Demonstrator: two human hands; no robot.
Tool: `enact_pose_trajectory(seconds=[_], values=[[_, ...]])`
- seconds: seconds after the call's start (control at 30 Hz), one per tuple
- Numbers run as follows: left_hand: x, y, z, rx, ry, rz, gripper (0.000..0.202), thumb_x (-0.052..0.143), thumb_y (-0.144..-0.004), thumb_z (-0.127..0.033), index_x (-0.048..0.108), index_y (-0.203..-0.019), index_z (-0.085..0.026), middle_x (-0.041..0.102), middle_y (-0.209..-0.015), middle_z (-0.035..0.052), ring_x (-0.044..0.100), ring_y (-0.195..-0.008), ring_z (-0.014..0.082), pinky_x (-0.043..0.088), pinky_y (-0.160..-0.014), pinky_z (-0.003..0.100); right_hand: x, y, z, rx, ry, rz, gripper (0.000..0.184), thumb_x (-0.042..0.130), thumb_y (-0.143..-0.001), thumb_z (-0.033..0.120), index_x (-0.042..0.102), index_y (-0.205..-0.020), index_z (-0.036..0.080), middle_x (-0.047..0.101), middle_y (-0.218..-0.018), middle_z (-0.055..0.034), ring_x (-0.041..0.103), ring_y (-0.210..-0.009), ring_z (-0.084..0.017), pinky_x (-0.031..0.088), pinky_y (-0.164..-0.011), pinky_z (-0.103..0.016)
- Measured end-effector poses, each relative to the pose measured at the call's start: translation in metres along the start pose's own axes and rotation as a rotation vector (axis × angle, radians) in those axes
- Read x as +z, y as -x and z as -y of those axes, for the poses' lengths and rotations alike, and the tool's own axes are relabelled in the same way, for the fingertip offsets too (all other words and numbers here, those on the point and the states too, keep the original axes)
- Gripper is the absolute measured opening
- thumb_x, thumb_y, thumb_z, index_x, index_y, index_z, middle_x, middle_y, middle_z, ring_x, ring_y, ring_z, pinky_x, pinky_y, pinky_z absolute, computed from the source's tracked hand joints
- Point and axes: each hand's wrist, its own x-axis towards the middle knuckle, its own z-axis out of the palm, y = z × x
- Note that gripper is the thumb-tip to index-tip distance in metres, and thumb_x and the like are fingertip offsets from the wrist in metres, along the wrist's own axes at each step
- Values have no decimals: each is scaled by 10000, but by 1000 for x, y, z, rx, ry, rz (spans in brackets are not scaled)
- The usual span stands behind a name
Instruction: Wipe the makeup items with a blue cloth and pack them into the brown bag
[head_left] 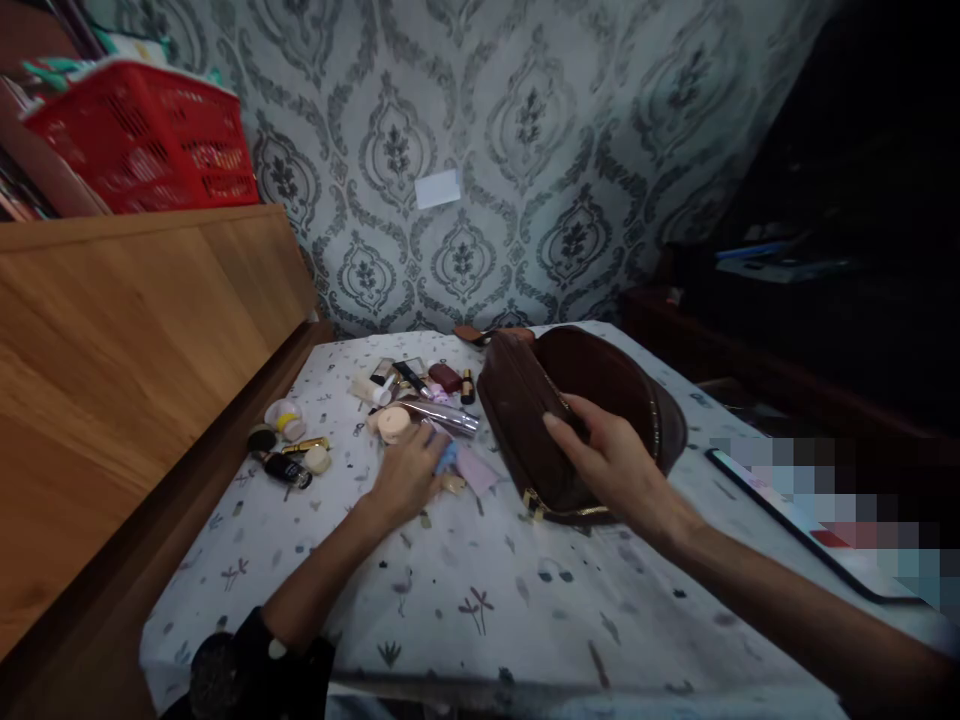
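Note:
A brown leather pouch lies on its side on a table covered with a white patterned cloth. My right hand grips the pouch's open zipped edge, fingers curled over it. My left hand rests on the cloth to the pouch's left, fingers closed over a small light-blue item beside a pink flat packet. Scattered just beyond it are several cosmetics: a round beige compact, a silver tube, lipsticks and a dark bottle.
A wooden cabinet side runs along the left, with a red plastic basket on top. A phone lies at the table's right edge. Patterned wallpaper stands behind; dark furniture fills the right.

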Motion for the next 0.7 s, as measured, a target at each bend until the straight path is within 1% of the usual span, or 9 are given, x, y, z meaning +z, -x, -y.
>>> enact_pose_trajectory(seconds=[0.07,0.13,0.2,0.27,0.37,0.43,0.5,0.6,0.7], values=[[7,-1,13,-38,-33,-22,369,581,-857,-123,586,-1222,-180,598,-1286,123,524,-1229,278,553,-913,409,9,9,-5,-99,38,-115,508,490,-935,390,531,-1371,133,684,-1238,-146,666,-1127,-274,539,-965,-391],[12,-1,27,-38,-63,-41,460,589,-826,-87,571,-1278,-170,546,-1406,137,437,-1346,296,525,-990,444,17,19,-12,-231,149,-249,535,508,-939,346,473,-1431,137,585,-1385,-189,572,-1290,-307,485,-1064,-473],[16,1,39,-39,-80,-53,472,556,-827,-54,586,-1285,-168,517,-1468,129,392,-1399,296,498,-1044,462,26,30,-16,-401,265,-345,526,517,-946,273,452,-1457,164,471,-1495,-204,435,-1421,-332,412,-1131,-546],[15,3,48,-60,-70,-53,441,514,-840,-38,624,-1246,-171,520,-1484,110,404,-1398,295,499,-1051,462,37,39,-17,-572,307,-336,528,504,-949,179,440,-1472,205,424,-1535,-188,353,-1476,-322,374,-1161,-572],[7,4,55,-89,78,-38,400,508,-838,-52,673,-1176,-187,558,-1457,84,438,-1378,283,484,-1073,445,61,47,-18,-725,241,-145,516,458,-943,94,479,-1441,226,505,-1471,-168,408,-1446,-288,440,-1125,-538],[0,0,56,-95,211,-21,396,523,-825,-61,690,-1152,-210,612,-1392,66,488,-1339,254,442,-1116,408,82,44,-21,-703,186,-15,483,436,-932,87,526,-1393,199,520,-1456,-177,427,-1428,-288,458,-1108,-541],[-8,-8,59,-100,290,-2,408,534,-823,-75,689,-1168,-227,654,-1330,49,549,-1278,231,424,-1124,364,104,37,-26,-588,150,57,477,434,-912,89,542,-1370,172,482,-1486,-192,415,-1429,-300,446,-1112,-562],[-16,-33,68,-164,323,13,363,540,-841,-111,695,-1155,-206,708,-1202,47,627,-1147,238,481,-1036,343,132,25,-33,-388,127,80,487,463,-897,128,533,-1379,145,395,-1532,-220,394,-1431,-331,419,-1122,-582],[-16,-75,82,-257,350,27,280,522,-874,-127,703,-1086,-156,733,-1030,48,659,-1011,232,522,-945,340,148,19,-41,-297,119,69,475,476,-901,155,533,-1371,116,360,-1542,-240,368,-1443,-349,375,-1149,-586]])
